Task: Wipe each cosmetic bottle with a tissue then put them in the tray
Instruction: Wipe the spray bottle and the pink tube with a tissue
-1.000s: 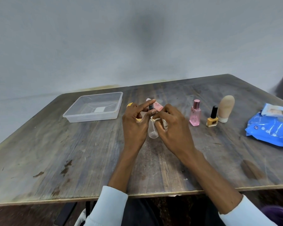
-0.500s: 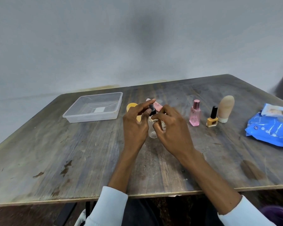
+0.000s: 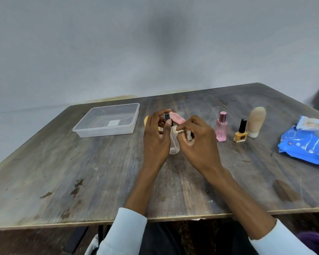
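head view, looking down at a worn wooden table (image 3: 81,172): a person's left hand (image 3: 156,142) holds a clear bottle (image 3: 174,144) upright by its dark cap, fingers closed round the top, while the right hand (image 3: 197,142) pinches a small wad of tissue (image 3: 177,130) against the bottle's shoulder. the bottle is near the middle of the table, its base on or just above the wood; which cannot be told. the empty clear tray (image 3: 107,120) waits well apart to the left. a pink tube (image 3: 177,118) and a yellow item (image 3: 146,119), mostly hidden, lie just behind the hands. still lined up to the right are a pink perfume bottle (image 3: 221,127), a yellow nail polish (image 3: 240,132) and a beige bottle (image 3: 256,120), with a blue wipes pack (image 3: 307,144) beyond them. the wipe appears under way and no bottle is yet in the tray. to do it well, the left hand would best turn the bottle steadily by the cap so the tissue covers the whole wall down to the base, with light pressure so the slim bottle does not tip.
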